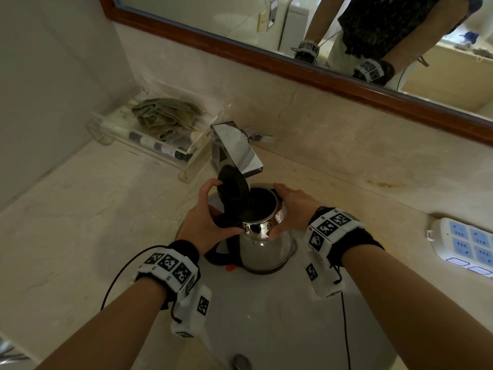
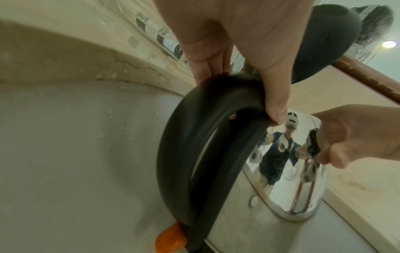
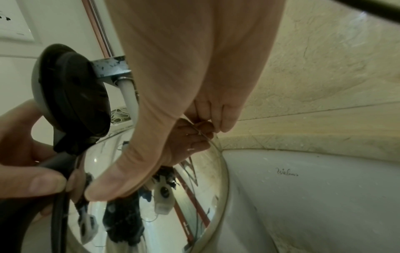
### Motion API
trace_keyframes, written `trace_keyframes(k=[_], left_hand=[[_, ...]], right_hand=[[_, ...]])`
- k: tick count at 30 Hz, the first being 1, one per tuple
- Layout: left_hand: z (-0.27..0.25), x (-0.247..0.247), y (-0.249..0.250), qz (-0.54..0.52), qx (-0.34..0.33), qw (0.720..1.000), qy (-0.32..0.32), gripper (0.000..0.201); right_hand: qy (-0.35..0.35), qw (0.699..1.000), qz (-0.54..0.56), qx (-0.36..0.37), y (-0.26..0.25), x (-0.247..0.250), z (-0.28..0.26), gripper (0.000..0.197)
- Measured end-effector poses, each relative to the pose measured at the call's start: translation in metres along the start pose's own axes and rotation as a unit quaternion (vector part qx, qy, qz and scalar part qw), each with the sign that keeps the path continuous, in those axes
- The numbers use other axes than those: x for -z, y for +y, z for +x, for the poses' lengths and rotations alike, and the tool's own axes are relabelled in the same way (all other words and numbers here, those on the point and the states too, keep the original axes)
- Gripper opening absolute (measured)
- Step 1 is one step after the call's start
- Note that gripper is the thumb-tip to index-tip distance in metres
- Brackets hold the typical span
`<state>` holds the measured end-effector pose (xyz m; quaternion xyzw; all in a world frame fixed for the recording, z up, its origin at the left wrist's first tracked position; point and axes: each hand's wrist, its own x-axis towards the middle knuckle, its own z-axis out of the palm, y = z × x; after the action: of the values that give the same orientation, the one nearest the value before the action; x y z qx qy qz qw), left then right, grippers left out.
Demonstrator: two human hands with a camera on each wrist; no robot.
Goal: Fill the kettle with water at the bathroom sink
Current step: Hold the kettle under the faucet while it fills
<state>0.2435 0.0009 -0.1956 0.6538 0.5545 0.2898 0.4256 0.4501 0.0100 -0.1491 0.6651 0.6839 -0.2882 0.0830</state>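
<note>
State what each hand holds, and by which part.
Left hand grips the kettle by its black handle; right hand clasps its steel body near the rim.

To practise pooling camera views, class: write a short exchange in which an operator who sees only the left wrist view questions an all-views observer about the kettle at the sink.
Operator: Is the kettle's mouth under the tap?
Observer: Yes. The head view shows the faucet spout right over the open kettle.
Operator: Anything electrical nearby?
Observer: A power strip lies on the counter, right of the sink.
</note>
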Motion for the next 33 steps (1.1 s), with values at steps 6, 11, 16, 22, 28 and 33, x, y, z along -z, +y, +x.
trace_keyframes(k=[6, 11, 16, 22, 28, 33], left_hand=[[0.0001, -0.0009, 0.0001, 0.003, -0.002, 1.0, -0.001, 0.097], [0.001, -0.0018, -0.0012, 0.002, 0.002, 1.0, -0.001, 0.097], [0.0006, -0.0014, -0.0002, -0.002, -0.001, 1.0, 0.001, 0.096], [0.0008, -0.0018, -0.0007, 0.003, -0.001, 1.0, 0.003, 0.097], [0.0006, -0.0017, 0.0006, 0.003, 0.0, 1.0, 0.003, 0.096], [0.0005, -0.0017, 0.0011, 0.002, -0.001, 1.0, 0.0, 0.096]], right_hand=[[0.004, 1.0, 0.002, 0.004, 0.001, -0.0005, 0.0016, 0.119], [0.0, 1.0, 0.002, 0.004, 0.0024, -0.0008, 0.0027, 0.121], [0.0, 1.0, -0.005, 0.005, 0.0025, -0.0003, 0.002, 0.122], [0.0, 1.0, -0.003, 0.004, 0.0024, -0.0004, 0.0018, 0.122], [0.002, 1.0, 0.003, 0.0, 0.002, -0.0009, 0.0022, 0.12], [-0.004, 1.0, -0.006, -0.003, 0.0022, -0.001, 0.0021, 0.121]])
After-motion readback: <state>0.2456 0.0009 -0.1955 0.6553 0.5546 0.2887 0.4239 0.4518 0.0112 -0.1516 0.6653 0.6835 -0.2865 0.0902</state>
